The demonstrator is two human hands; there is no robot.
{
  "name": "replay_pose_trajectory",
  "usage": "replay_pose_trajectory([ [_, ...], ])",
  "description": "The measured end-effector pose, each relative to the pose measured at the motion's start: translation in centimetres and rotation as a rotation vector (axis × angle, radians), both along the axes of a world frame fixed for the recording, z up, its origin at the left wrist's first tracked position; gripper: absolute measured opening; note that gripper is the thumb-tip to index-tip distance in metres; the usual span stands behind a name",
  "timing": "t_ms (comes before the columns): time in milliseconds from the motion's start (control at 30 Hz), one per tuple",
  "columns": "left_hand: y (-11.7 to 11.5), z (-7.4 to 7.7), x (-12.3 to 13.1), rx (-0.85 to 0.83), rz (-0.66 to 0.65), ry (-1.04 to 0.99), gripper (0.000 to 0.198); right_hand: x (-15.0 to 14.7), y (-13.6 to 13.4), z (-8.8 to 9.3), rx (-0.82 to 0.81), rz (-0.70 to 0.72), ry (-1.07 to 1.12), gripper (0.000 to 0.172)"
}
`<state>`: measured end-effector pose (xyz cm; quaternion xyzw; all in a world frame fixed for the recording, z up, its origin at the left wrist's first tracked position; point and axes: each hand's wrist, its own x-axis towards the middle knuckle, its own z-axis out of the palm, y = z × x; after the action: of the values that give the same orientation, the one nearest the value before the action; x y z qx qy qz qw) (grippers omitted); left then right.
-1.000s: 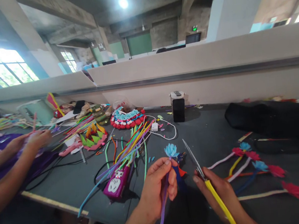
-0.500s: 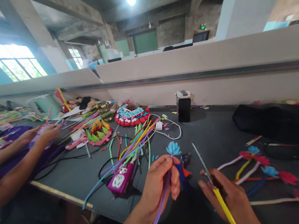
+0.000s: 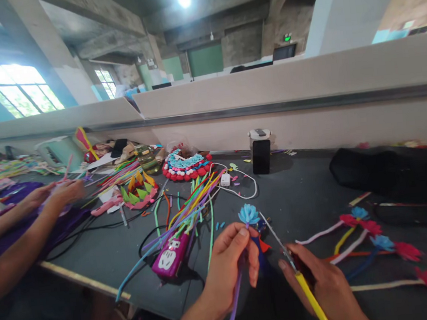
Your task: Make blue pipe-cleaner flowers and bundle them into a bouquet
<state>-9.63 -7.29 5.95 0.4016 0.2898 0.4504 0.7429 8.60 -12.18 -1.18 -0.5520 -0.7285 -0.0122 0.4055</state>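
My left hand (image 3: 232,259) is closed in a pinch on a purple pipe cleaner stem (image 3: 235,304), just under a light-blue fuzzy flower (image 3: 249,214). The stem runs down past my palm to the bottom edge. My right hand (image 3: 323,282) grips yellow-handled scissors (image 3: 303,282), their metal blades pointing up and left. The blade tip is close to the flower's right side; whether it touches I cannot tell. Behind my left fingers are a dark-blue piece and an orange-red piece (image 3: 264,245), partly hidden.
Finished pink and blue flowers (image 3: 382,243) on stems lie at right, by a black cloth bag (image 3: 392,178). A purple power strip (image 3: 172,257) sits under loose pipe cleaners (image 3: 188,207). A phone (image 3: 261,156) leans at the back. At left, another person's hands (image 3: 56,197) work.
My right hand has moved left, bringing the scissors' tip nearer the blue flower. My left hand keeps its pinch on the stem. The view has shifted slightly.
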Motion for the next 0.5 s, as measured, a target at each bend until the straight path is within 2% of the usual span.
replay_pose_trajectory([
  [133,-0.31,0.23,0.13,0.051,0.05,0.054,0.024,-0.13,-0.01,0.21,0.017,0.008,0.013,0.013],
  [500,-0.53,0.48,0.28,0.093,0.081,0.137,0.026,-0.08,-0.14,-0.09,-0.001,0.024,0.048,0.013],
])
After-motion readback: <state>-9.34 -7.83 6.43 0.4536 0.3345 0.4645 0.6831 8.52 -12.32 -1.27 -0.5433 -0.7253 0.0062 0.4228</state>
